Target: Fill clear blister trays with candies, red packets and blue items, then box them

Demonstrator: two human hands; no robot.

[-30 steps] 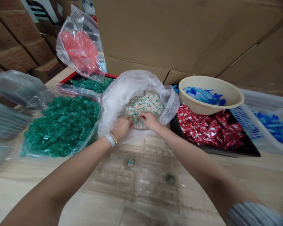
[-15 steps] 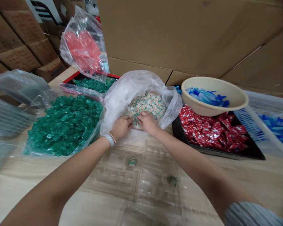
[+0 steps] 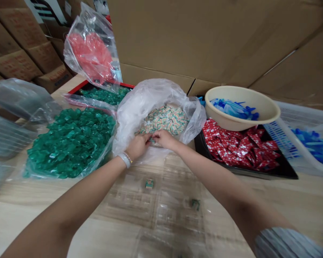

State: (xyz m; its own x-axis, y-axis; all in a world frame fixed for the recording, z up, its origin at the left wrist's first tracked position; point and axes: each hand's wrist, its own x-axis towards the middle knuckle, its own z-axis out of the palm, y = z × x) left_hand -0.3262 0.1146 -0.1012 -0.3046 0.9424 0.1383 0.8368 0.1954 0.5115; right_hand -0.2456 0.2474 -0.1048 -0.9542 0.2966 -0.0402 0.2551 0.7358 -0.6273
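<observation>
My left hand (image 3: 137,146) and my right hand (image 3: 163,139) meet at the near edge of an opened clear plastic bag (image 3: 133,104). Inside the bag lies a heap of small striped pieces (image 3: 167,119) in orange, white and green. Fingers of both hands are bent and pinched close together; whatever they hold is too small or hidden to make out. Below the hands, clear plastic trays with compartments (image 3: 131,200) lie on the table. One striped piece (image 3: 149,184) sits in a tray, and a small dark green piece (image 3: 195,204) in another.
Left is a bag of green pieces (image 3: 70,143), with a red-rimmed tray (image 3: 82,86) behind. On the right, a cream basin (image 3: 239,123) of blue items rests over red packets (image 3: 239,150) in a black tray (image 3: 288,168). A cardboard wall (image 3: 204,43) stands behind.
My right hand has shifted left, its fingers now meeting those of my left hand. The view has shifted slightly; the pieces in the trays stay put.
</observation>
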